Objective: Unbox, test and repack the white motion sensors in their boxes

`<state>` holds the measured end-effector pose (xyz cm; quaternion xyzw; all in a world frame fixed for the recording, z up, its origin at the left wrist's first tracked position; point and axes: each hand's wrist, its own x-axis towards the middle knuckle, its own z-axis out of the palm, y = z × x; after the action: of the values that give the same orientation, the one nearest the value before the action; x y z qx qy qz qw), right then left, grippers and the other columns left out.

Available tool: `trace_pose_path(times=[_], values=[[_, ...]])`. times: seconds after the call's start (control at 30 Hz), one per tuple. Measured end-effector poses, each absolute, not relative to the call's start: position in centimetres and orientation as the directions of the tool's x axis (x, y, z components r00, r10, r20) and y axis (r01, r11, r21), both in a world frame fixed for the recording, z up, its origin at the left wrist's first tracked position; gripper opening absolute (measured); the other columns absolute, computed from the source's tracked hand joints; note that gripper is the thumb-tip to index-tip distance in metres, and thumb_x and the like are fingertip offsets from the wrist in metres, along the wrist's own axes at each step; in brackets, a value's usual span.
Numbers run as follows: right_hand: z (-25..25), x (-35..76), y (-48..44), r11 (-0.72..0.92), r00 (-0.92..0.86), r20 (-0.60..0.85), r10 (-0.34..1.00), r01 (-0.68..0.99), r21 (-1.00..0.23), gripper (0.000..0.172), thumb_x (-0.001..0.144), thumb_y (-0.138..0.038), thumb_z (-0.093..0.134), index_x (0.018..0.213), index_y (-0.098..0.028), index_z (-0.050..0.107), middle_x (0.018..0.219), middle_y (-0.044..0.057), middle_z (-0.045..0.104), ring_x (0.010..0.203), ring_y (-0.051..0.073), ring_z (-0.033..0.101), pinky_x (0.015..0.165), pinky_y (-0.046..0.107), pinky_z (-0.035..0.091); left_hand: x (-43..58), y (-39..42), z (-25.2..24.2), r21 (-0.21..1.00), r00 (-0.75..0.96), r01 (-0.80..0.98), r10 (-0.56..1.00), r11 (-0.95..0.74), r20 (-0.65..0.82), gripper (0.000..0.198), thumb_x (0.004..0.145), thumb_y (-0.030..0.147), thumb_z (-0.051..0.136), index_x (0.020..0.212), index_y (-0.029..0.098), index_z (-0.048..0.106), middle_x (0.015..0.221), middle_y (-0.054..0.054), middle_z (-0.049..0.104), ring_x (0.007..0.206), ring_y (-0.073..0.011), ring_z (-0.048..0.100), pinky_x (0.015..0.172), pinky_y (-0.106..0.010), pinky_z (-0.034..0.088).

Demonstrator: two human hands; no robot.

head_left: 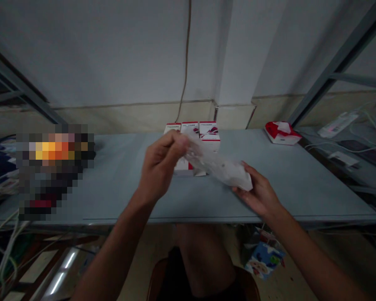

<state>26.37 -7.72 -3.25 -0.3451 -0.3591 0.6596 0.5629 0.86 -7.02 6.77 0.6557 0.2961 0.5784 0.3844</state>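
Hands are stretching a white plastic pouch point(221, 167) between them, above the middle of the grey table point(119, 179). The left hand point(161, 165) is pinching the pouch's far-left end, fingers closed on it. The right hand point(261, 194) is clasping the near-right end, fingers wrapped around it. The pouch seems to be getting pulled taut or opened, and any further pull is calling for a firm right-hand hold. It is looking thin, crumpled and translucent, with its contents too blurred to tell. 3 red-and-white boxes point(209, 134) are standing just beyond it, and a red tissue pack point(282, 133) is lying at the far right.

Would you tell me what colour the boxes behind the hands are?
The boxes are white with red, seen in the head view.
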Motion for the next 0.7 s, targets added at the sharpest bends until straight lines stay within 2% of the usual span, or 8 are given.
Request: trace_pose_path(times=[0.1,0.2,0.3,0.43,0.5,0.53,0.63,0.7], values=[[-2.9,28.2,-8.1,-0.038,0.113,-0.106,0.988,-0.490,-0.871,0.024,0.088,-0.046,0.076,0.096,-0.024,0.076,0.084,0.001,0.076,0.057,0.013,0.066,0.037,0.019,0.053,-3.1,-8.7,5.1,0.889,0.054,0.062,0.890,-0.455,0.452,0.040,0.102,0.046,0.062,0.072,0.020,0.058,0.068,0.001,0.059,0.064,-0.0125,0.054,0.063,-0.026,0.045],[-2.0,29.9,-8.1,0.069,0.296,-0.060,0.953,-0.407,-0.911,0.025,0.087,-0.047,0.076,0.090,-0.022,0.076,0.076,0.000,0.070,0.049,0.010,0.057,0.027,0.016,0.037,-5.5,-10.9,1.3,0.858,0.092,0.405,0.947,-0.317,0.306,0.038,0.101,0.045,0.063,0.072,0.020,0.065,0.068,0.000,0.062,0.066,-0.0140,0.057,0.065,-0.028,0.045],[-1.0,29.8,-8.4,0.156,0.327,0.051,0.944,-0.302,-0.940,0.025,0.090,-0.048,0.075,0.090,-0.022,0.076,0.076,0.000,0.067,0.049,0.008,0.055,0.027,0.016,0.032,-5.6,-12.1,-2.5,0.675,-0.001,0.684,0.925,-0.277,0.380,0.034,0.101,0.041,0.062,0.074,0.021,0.066,0.075,-0.002,0.066,0.075,-0.0184,0.058,0.073,-0.033,0.047],[0.4,27.6,-9.8,0.192,0.178,0.151,0.972,-0.241,-0.951,0.028,0.095,-0.049,0.069,0.101,-0.023,0.075,0.075,0.000,0.068,0.046,0.010,0.059,0.031,0.020,0.037,-4.4,-12.2,-4.4,0.406,-0.036,0.885,0.835,-0.229,0.550,0.025,0.100,0.042,0.064,0.089,0.021,0.072,0.091,-0.008,0.071,0.097,-0.0282,0.058,0.089,-0.047,0.052],[0.9,26.4,-10.7,0.212,0.097,0.194,0.976,-0.240,-0.947,0.028,0.097,-0.047,0.068,0.108,-0.023,0.075,0.079,0.001,0.070,0.052,0.014,0.066,0.037,0.023,0.045,-3.6,-12.3,-3.8,0.364,-0.071,0.905,0.764,-0.221,0.642,0.029,0.099,0.045,0.067,0.113,0.020,0.072,0.108,-0.012,0.069,0.107,-0.0308,0.059,0.097,-0.052,0.052],[1.1,25.9,-11.1,0.219,0.063,0.210,0.976,-0.242,-0.945,0.028,0.098,-0.046,0.067,0.111,-0.023,0.075,0.082,0.002,0.071,0.057,0.015,0.069,0.040,0.024,0.048,-3.0,-12.4,-3.3,0.374,-0.063,0.890,0.742,-0.261,0.667,0.039,0.098,0.046,0.069,0.128,0.020,0.068,0.119,-0.013,0.067,0.110,-0.0303,0.059,0.098,-0.052,0.054],[1.4,24.7,-11.9,0.210,-0.036,0.227,0.973,-0.255,-0.944,0.030,0.099,-0.045,0.066,0.121,-0.025,0.074,0.086,0.002,0.073,0.064,0.017,0.073,0.046,0.026,0.054,-0.8,-12.5,-1.5,0.478,0.170,0.667,0.742,-0.571,0.649,0.081,0.095,0.054,0.072,0.162,0.029,0.035,0.155,-0.015,0.048,0.112,-0.0235,0.065,0.088,-0.038,0.062],[1.3,24.1,-12.2,0.194,-0.083,0.224,0.971,-0.275,-0.942,0.033,0.099,-0.046,0.068,0.127,-0.028,0.072,0.088,0.001,0.074,0.066,0.017,0.073,0.049,0.027,0.058,0.6,-12.1,-0.6,0.436,0.301,0.536,0.646,-0.723,0.702,0.086,0.094,0.060,0.071,0.164,0.031,0.031,0.162,-0.016,0.041,0.119,-0.0244,0.065,0.090,-0.037,0.063]])
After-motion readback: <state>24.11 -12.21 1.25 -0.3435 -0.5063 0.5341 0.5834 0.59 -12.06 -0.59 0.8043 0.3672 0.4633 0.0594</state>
